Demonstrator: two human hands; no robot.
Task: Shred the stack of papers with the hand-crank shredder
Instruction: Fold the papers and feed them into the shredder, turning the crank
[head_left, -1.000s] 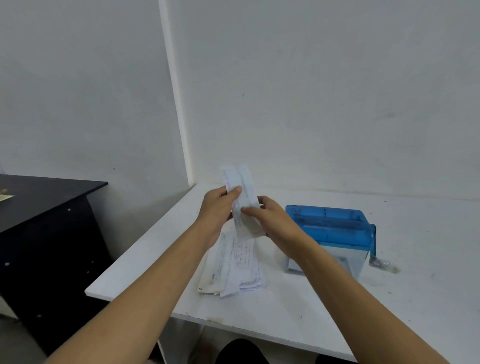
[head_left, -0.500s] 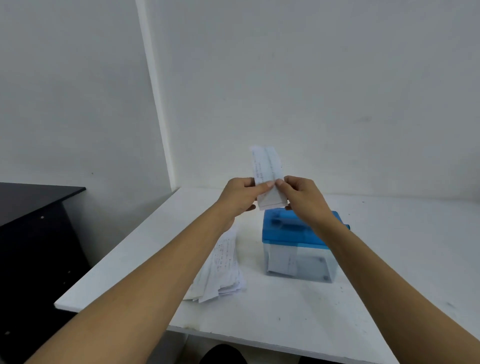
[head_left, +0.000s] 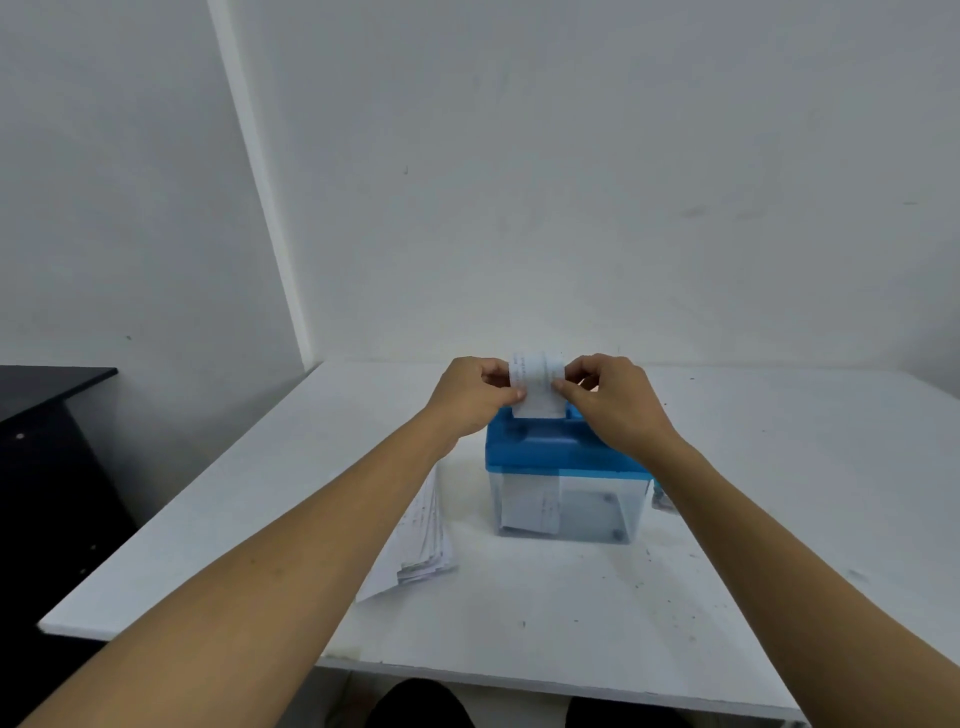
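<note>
The shredder (head_left: 550, 452) has a blue top and a clear bin and stands on the white table (head_left: 571, 597). A folded slip of paper (head_left: 537, 382) stands upright at the slot in the blue top. My left hand (head_left: 470, 397) pinches its left edge and my right hand (head_left: 613, 397) pinches its right edge. Inside the clear bin hangs a piece of paper (head_left: 532, 506). The stack of papers (head_left: 423, 540) lies left of the shredder, partly hidden by my left forearm. Only a bit of the crank (head_left: 660, 496) shows behind my right forearm.
A black desk (head_left: 47, 447) stands to the left, apart from the white table. White walls meet in a corner behind the table. Dark specks dot the table surface on the right.
Both hands lowered the folded slip from above the shredder down onto the slot in its blue top. The view drew closer to the shredder.
</note>
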